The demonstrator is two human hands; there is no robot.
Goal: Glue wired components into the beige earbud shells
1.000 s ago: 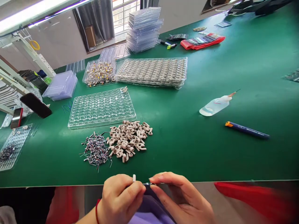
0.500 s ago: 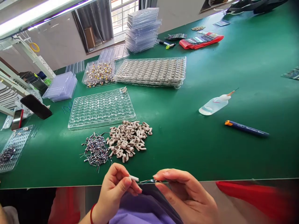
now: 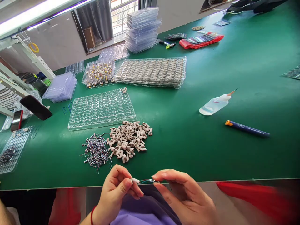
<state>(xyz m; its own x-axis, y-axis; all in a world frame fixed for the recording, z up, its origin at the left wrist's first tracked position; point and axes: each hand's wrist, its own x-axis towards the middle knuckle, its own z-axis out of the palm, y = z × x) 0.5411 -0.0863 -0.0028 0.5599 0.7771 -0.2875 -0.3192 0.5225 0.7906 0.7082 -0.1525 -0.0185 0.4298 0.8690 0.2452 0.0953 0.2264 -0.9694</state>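
Note:
My left hand (image 3: 119,186) pinches a pale earbud shell (image 3: 135,180), its stem end pointing right. Between thumb and fingertips of my right hand (image 3: 180,190) is a small wired component (image 3: 150,180). Its thin wires reach left to the tip of the stem; whether they are inside cannot be made out. Just beyond my hands lie a pile of beige earbud shells (image 3: 128,139) and, to its left, a heap of small wired components (image 3: 96,151). Behind them sits a clear plastic tray (image 3: 100,109) with a few shells in its far right corner.
Filled trays (image 3: 152,72) lie farther back, beside a tray of white and yellow parts (image 3: 98,73). Stacked clear trays (image 3: 142,31) stand near the window. A glue bottle (image 3: 214,104) and a blue pen-like tool (image 3: 247,128) lie right. Someone's arm (image 3: 6,214) shows at lower left.
My right hand has moved slightly left, bringing the component's wires up to the stem's end. The left hand still holds the shell in nearly the same place.

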